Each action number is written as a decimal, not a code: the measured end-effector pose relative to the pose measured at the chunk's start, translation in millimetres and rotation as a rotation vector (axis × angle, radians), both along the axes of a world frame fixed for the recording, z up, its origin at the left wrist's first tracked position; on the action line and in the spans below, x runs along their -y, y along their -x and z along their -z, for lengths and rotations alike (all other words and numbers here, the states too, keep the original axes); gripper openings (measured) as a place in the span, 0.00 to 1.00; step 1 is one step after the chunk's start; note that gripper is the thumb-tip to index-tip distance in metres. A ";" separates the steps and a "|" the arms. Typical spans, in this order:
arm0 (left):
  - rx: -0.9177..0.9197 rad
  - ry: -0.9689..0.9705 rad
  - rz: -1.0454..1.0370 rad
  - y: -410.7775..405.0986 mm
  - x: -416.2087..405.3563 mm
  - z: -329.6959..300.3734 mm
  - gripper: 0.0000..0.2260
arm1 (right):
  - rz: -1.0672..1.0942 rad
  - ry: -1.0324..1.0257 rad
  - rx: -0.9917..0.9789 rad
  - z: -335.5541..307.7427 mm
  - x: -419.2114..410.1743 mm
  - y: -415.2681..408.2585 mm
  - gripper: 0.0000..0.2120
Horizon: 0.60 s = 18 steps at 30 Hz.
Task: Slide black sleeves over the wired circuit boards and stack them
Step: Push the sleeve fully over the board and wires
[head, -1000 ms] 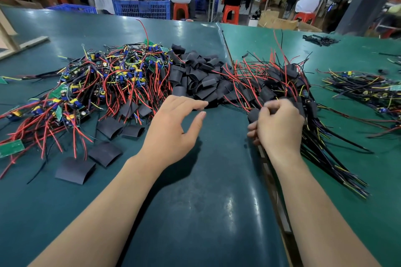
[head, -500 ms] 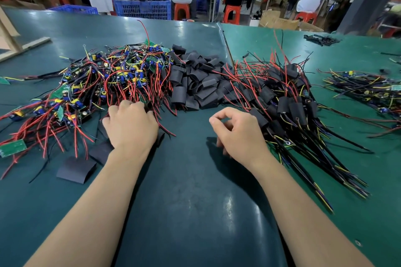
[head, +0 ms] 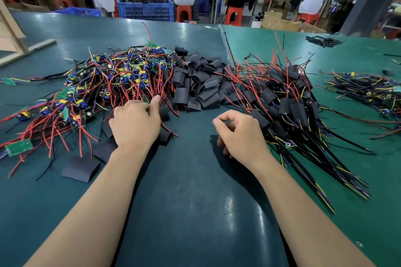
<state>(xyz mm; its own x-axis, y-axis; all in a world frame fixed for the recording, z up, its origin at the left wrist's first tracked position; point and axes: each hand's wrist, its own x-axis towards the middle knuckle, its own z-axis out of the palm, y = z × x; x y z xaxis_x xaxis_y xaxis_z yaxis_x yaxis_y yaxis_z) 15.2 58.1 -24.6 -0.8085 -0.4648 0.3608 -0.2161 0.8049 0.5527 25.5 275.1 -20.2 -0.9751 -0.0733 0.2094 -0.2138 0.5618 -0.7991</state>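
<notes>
Head view. The left hand (head: 135, 124) now lies at the near edge of the heap of unsleeved circuit boards (head: 112, 84), its fingers (head: 155, 102) curled down among the red wires, whereas a second ago it hovered, spread, over bare tabletop (head: 195, 191) nearer the middle. Whether those fingers already pinch a board or a wire cannot be told; their tips are hidden. Loose flat black sleeves (head: 81, 169) lie just beside and partly under this hand, and the main pile of black sleeves (head: 199, 84) sits beyond, between the two wire heaps.

The right hand (head: 240, 134), a second ago buried in the stack of sleeved boards (head: 288, 106), has drawn back onto the tabletop just beside that stack; its fingers are loosely curled, thumb and forefinger nearly meeting, holding nothing visible.

Reading: one finished unit appears to have been laid on the stack at the right, and a new cycle is beginning, with the left hand fetching the next bare board. A large unsleeved heap remains, so the task is judged far from complete. A further bundle of wired boards (head: 366, 91) lies well apart at the far right.
</notes>
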 end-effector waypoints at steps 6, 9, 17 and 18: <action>-0.093 -0.189 -0.119 6.1 10.1 -1.2 0.16 | -0.006 -0.010 0.003 0.0 -0.5 -0.8 0.08; -0.119 -0.243 -0.142 7.3 10.2 -1.8 0.14 | -0.016 -0.008 0.002 0.3 -0.6 -0.8 0.08; -0.444 -0.059 -0.021 -1.5 -1.1 -15.4 0.12 | -0.032 -0.020 0.006 1.5 -0.9 1.5 0.08; -0.532 -0.049 0.077 -6.0 -9.0 -18.8 0.11 | -0.032 -0.012 0.002 1.8 -0.7 2.2 0.08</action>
<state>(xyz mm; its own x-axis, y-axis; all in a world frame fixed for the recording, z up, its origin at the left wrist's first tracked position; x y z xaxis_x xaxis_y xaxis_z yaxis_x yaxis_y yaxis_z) 21.2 67.1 -5.8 -0.5523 -0.4381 0.7093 0.1624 0.7780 0.6070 23.3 275.8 -22.1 -0.9726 -0.1066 0.2064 -0.2301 0.5639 -0.7931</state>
